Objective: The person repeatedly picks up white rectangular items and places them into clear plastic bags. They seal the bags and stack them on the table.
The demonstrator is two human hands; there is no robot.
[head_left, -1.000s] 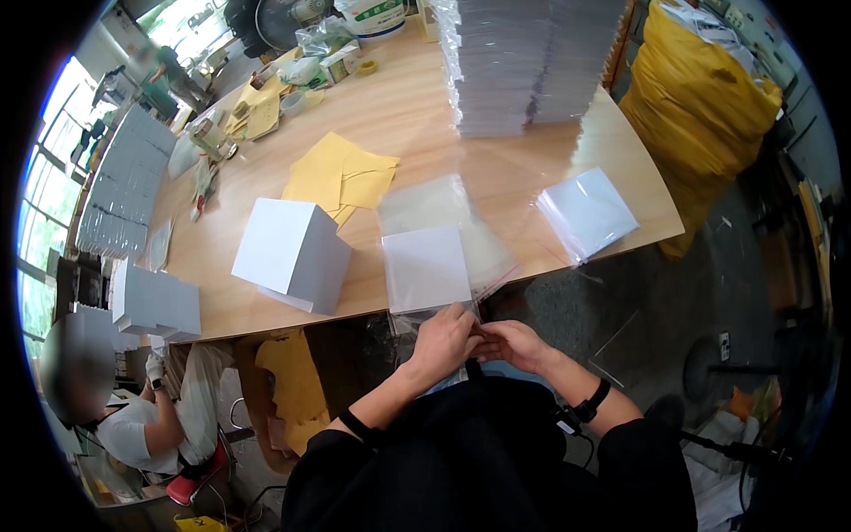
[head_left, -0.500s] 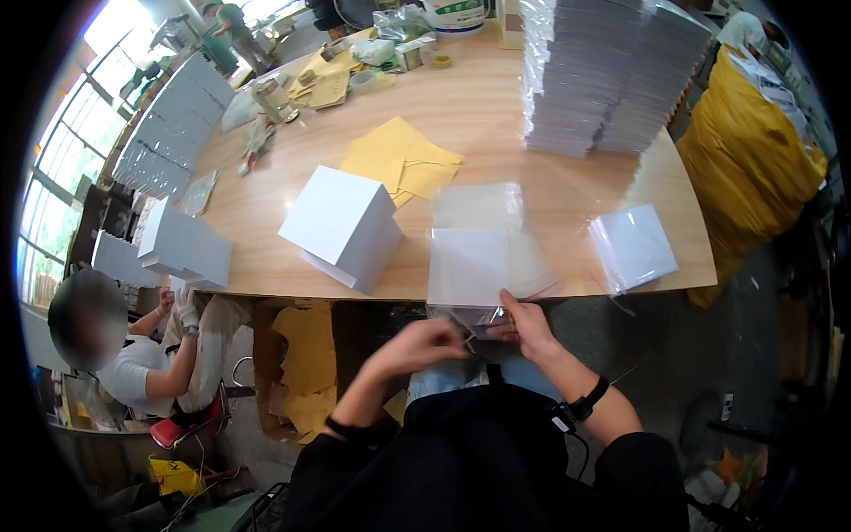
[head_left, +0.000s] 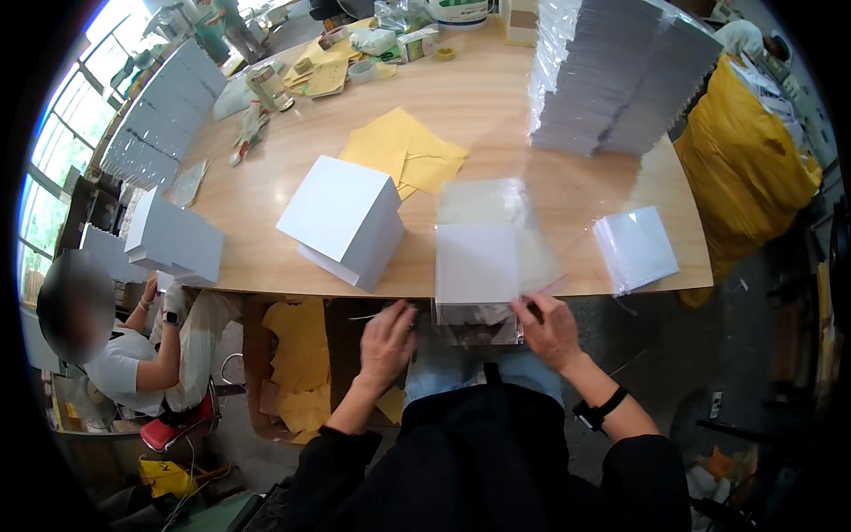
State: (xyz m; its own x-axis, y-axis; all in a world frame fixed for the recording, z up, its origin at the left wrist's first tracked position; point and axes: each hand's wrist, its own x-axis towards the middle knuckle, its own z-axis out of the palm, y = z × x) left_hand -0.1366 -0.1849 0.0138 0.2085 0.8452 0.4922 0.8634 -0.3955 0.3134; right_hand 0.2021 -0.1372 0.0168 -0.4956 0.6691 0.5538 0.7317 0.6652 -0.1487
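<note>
At the table's front edge lies a white square pack (head_left: 477, 262) inside a transparent plastic bag, whose loose flap (head_left: 470, 332) hangs over the edge. My right hand (head_left: 551, 332) pinches the bag by its near right corner. Left of the flap, my left hand (head_left: 387, 344) is apart from the bag, its fingers curled on a thin white strip (head_left: 363, 316) that sticks out to the left. More flat transparent bags (head_left: 483, 199) lie under and beyond the pack.
A tall white stack (head_left: 332, 208) stands left of the bag, by yellow paper sheets (head_left: 390, 146). To the right are bagged packs (head_left: 636, 246) and a high wrapped stack (head_left: 612, 80). A person (head_left: 133, 355) sits left; a yellow sack (head_left: 753, 168) stands beyond the table's right edge.
My left hand has moved left, away from the bag's flap, with the thin white strip. My right hand has shifted slightly right and stays at the bag's corner.
</note>
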